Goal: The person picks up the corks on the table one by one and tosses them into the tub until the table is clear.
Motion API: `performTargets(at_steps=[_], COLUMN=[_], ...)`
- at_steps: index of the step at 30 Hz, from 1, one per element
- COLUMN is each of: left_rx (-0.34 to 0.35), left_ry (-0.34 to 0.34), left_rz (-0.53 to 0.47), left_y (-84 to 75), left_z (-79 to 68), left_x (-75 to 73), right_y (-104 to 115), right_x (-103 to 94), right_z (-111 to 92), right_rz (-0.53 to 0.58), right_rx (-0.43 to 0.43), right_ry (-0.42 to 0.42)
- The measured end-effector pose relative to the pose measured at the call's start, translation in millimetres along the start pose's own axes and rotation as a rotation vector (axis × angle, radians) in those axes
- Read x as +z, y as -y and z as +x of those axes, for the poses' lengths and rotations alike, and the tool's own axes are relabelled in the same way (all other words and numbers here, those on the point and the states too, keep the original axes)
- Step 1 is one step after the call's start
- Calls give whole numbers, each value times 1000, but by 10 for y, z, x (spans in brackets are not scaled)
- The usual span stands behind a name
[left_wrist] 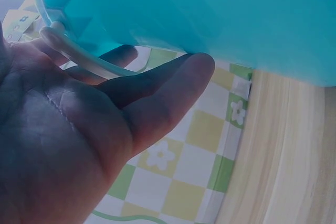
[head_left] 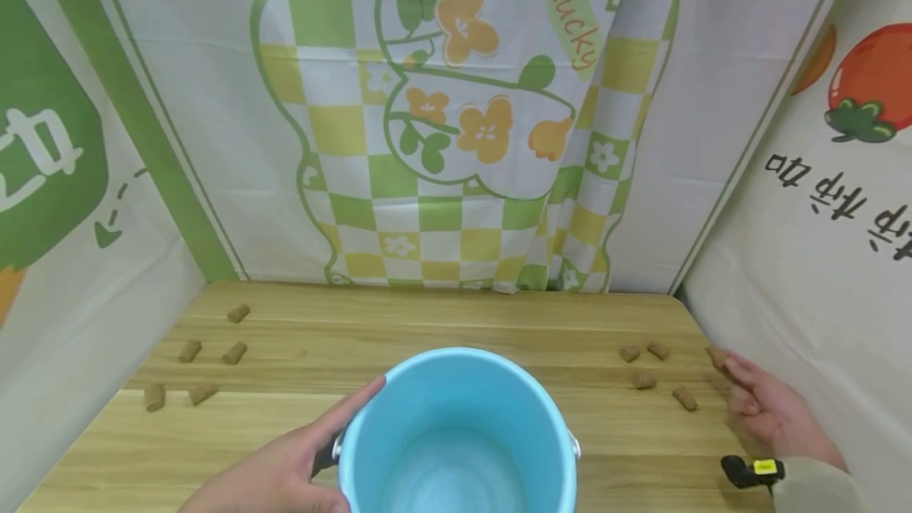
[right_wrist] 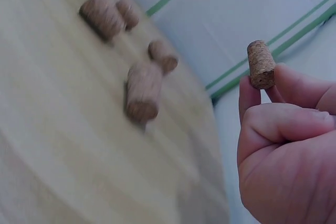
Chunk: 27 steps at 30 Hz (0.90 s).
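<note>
Smooth wood-grain boards make up the table (head_left: 499,319) under the blue bucket (head_left: 456,386), and a checkered fabric curtain (head_left: 442,220) hangs beyond it. Right of the bucket, I see the right hand (head_left: 765,406) pinching one cork (right_wrist: 261,65), a stubby, speckled cylinder with flat ends, between thumb and fingertips. Left of the bucket, the left hand (head_left: 288,465) rests extended fingers on its glossy outer wall, not curled around it, by a pale curved handle (left_wrist: 84,61). Four rough, grainy loose corks (head_left: 644,380) lie right of the bucket; five scattered corks (head_left: 234,353) lie left of it. My head view cuts off the bucket's near side. My right-wrist view blurs the loose corks, and some fingers behind the pinched one are hidden.
</note>
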<state>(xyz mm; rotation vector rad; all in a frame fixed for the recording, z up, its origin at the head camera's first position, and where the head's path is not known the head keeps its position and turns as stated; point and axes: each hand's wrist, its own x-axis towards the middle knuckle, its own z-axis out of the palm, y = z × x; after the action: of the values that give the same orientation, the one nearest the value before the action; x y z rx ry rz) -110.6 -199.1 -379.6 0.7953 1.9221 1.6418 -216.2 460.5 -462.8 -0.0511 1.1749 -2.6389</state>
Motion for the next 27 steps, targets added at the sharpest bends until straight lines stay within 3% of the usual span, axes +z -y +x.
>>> performTargets(at_steps=[10, 17, 27], left_rx=[0, -13, -4], left_ry=[-18, -16, -29], left_rz=[36, -5, 52], left_y=[-5, -22, -5], left_z=[-10, -5, 7], left_x=[1, 20, 9], right_y=[97, 142, 187], right_x=[409, 784, 1284], right_z=[106, 146, 147], right_rz=[-99, -233, -244], right_rx=[-52, -78, -102], right_ry=[111, 91, 227])
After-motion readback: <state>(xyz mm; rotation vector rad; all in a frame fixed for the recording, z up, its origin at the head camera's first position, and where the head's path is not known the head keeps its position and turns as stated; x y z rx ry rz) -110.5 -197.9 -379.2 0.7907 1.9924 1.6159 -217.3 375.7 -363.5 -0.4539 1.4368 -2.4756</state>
